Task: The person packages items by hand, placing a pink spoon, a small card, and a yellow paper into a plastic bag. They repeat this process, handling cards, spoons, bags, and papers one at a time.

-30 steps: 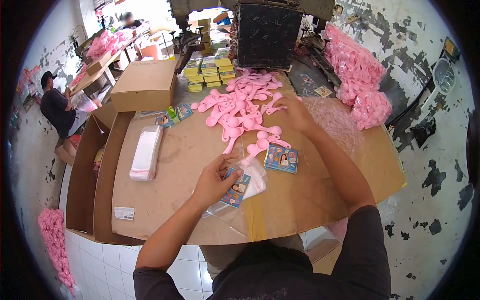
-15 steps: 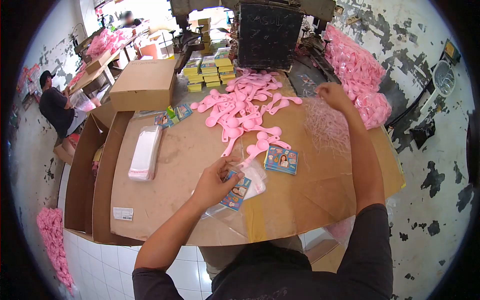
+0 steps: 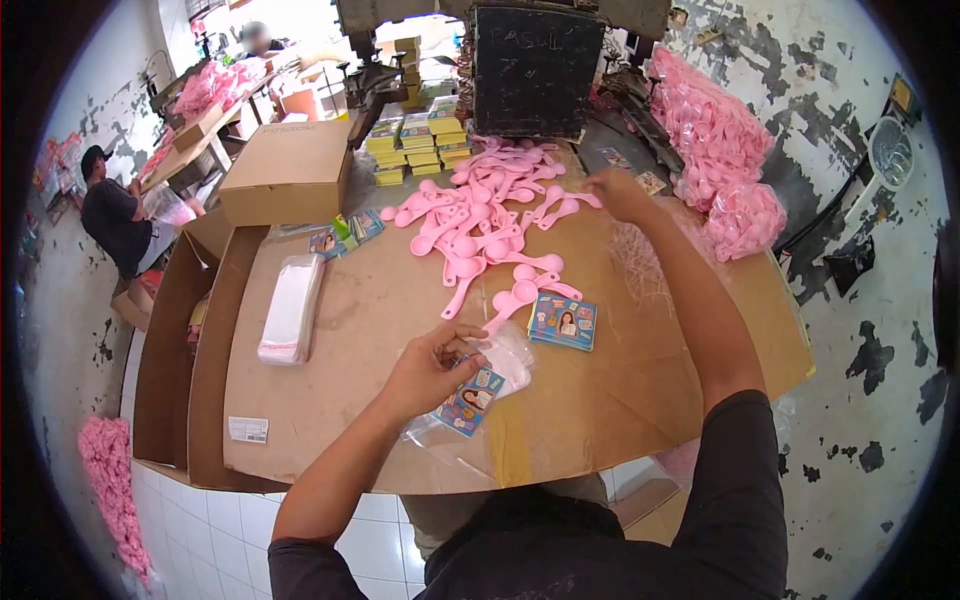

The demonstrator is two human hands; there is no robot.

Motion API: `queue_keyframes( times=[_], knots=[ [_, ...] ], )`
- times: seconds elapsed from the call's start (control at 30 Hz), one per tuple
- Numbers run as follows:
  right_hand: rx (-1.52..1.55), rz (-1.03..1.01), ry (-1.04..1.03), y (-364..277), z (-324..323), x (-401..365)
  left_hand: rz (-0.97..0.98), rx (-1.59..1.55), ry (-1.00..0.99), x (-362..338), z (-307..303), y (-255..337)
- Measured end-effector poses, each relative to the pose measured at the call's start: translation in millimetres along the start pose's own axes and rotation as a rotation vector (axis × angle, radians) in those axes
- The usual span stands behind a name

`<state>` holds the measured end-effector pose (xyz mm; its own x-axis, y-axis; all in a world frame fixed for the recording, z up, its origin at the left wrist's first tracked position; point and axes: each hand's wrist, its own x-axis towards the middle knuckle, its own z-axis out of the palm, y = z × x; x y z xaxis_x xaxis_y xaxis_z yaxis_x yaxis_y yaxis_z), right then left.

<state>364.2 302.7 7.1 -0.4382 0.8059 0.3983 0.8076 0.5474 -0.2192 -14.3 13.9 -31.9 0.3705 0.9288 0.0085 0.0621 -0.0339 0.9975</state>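
My left hand point(image 3: 440, 368) has its thumb and fingers closed on a blue picture card point(image 3: 470, 402), low over the cardboard sheet point(image 3: 350, 420). Clear plastic bags point(image 3: 510, 362) lie under and beside it. My right hand point(image 3: 615, 192) is at the right end of the pile of pink spoons point(image 3: 480, 215), near a spoon's tip; its fingers point left and what they hold, if anything, is hidden. A stack of blue cards point(image 3: 562, 321) lies right of the bags. A tangle of thin pink strips point(image 3: 640, 262) lies below my right hand.
A bundle of clear bags point(image 3: 290, 310) lies at the left, near a closed carton point(image 3: 285, 172) and an open carton point(image 3: 165, 370). Yellow-edged card stacks point(image 3: 420, 135) stand behind. Bagged pink spoons point(image 3: 715, 140) are at the right. A person point(image 3: 115, 215) sits at the far left.
My right hand has moved left from above the pink strips to the edge of the spoon pile. My left hand and its card have shifted slightly down.
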Motion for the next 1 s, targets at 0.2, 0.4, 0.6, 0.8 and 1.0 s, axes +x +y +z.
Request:
queue_keyframes(
  times=[0.2, 0.4, 0.6, 0.8, 1.0],
  knots=[
    [-0.038, -0.025, -0.009, -12, 31, 10, 0.038, 0.023, -0.03, -3, 2, 8],
    [0.307, 0.014, -0.191, -34, 42, 18, 0.066, -0.007, 0.009, -1, 5, 6],
    [0.082, 0.172, -0.003, -71, -3, -3, 0.035, -0.221, -0.005, -2, 4, 15],
    [0.863, 0.059, -0.147, -186, -48, -74, 0.087, -0.303, 0.045, -3, 6, 24],
    [1.274, 0.143, -0.061, -253, -41, -118, 0.0, -0.192, 0.048, -6, 13, 24]
  ],
)
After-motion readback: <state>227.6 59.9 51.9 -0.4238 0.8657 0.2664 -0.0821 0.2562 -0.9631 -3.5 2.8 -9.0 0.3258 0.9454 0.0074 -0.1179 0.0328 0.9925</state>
